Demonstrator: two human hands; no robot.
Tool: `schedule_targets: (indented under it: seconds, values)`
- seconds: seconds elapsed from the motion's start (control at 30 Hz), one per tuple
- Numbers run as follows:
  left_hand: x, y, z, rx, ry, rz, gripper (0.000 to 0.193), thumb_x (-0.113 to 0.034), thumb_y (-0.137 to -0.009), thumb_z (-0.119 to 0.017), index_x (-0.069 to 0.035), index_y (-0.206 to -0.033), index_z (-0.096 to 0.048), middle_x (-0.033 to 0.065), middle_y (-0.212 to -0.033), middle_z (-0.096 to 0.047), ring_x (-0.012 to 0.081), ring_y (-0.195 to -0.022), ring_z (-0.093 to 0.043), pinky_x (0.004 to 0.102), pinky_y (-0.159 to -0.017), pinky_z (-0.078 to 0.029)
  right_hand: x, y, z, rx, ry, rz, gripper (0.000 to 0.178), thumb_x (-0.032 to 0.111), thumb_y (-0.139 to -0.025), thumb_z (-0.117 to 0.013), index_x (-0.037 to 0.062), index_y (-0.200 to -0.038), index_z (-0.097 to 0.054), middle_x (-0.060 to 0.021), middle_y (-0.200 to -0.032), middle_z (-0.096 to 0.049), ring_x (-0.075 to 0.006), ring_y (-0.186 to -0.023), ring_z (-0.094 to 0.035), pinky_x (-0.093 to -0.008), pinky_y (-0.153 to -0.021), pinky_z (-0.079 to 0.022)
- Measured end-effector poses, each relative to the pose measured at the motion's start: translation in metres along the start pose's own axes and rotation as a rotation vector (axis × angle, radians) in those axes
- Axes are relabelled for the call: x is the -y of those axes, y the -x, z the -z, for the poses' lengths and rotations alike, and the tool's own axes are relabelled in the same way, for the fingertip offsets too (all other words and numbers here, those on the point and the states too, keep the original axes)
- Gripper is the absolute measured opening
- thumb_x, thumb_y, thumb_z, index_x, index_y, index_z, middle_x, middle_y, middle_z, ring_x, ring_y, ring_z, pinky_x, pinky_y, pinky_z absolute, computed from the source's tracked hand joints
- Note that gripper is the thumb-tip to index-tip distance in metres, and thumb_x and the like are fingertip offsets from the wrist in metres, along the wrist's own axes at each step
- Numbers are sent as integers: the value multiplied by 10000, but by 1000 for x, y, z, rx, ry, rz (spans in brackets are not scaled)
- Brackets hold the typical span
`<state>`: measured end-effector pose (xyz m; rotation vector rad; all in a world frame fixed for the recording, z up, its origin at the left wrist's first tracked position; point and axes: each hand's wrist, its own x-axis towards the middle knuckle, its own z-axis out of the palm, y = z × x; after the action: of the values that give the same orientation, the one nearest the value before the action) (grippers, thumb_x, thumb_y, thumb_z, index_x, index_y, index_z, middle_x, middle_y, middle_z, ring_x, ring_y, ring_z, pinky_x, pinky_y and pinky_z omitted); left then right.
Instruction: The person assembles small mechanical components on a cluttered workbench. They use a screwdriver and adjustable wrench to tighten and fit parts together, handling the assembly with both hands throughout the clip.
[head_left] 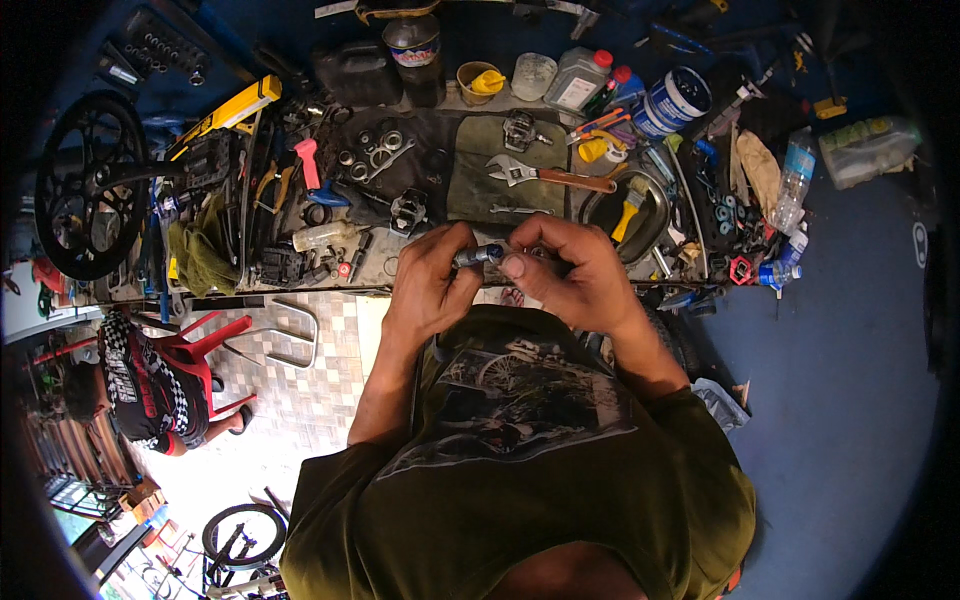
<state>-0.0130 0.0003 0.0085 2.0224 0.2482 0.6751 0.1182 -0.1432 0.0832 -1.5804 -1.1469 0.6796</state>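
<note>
A: Counts?
B: One silver metal cylinder with a dark blue end (478, 256), sitting between the hands, just over the near edge of the cluttered grey surface (375, 268). Left hand (430, 275) is gripping it in a closed fist. Right hand (572, 272) is keeping thumb and fingers bent narrow by the blue end; cannot tell what it is pinching.
A: Around them?
B: Two black-and-silver pedals (408, 212) are lying beyond. One silver adjustable wrench with a brown handle (550, 176) and one small silver spanner (520, 210) are resting on an olive cloth (475, 150). One yellow-handled brush (630, 210) is leaning in a dark oval tray (657, 225).
A: In the way?
B: Fingers are covering much of the cylinder.
A: Pointing?
B: Long axis is running roughly left to right, blue end facing the right hand.
</note>
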Motion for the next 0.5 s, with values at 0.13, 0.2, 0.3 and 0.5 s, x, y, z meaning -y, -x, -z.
schedule_targets:
  seconds: [0.13, 0.2, 0.3, 0.5]
  values:
    - [4, 2, 0, 13, 7, 18, 112, -63, -725, -536, 9, -786, -477, 180, -683, -492, 394, -630, -497, 432, -584, -406, 4, -1, -4, -127, 355, 176, 237, 213, -833, -731, 18, -851, -597, -71, -708, -602, -204, -545, -570, -305, -509, -432]
    - [3, 3, -1, -2, -2, 17, 119, -75, -738, -547, 10, -795, -486, 180, -686, -493, 397, -632, -497, 430, -581, -406, 2, -4, -7, -234, 475, 366, 273, 254, -815, -748, 32, -820, -590, -79, -680, -574, -259, -532, -556, -330, -493, -434]
    - [0, 2, -1, -20, 5, -36, 141, -105, -765, -569, 11, -809, -501, 181, -696, -497, 399, -633, -498, 430, -579, -406, 8, -3, -6, -190, 626, 331, 339, 322, -795, -760, 49, -760, -563, -56, -631, -521, -254, -517, -539, -345, -485, -431]
    - [-3, 7, -8, -9, 95, -32, 217, -177, -804, -610, 16, -823, -513, 185, -705, -494, 393, -628, -489, 414, -573, -402, 11, -3, -9, -245, 711, 406, 407, 389, -783, -753, 74, -663, -525, -39, -597, -478, -228, -500, -515, -331, -468, -421]
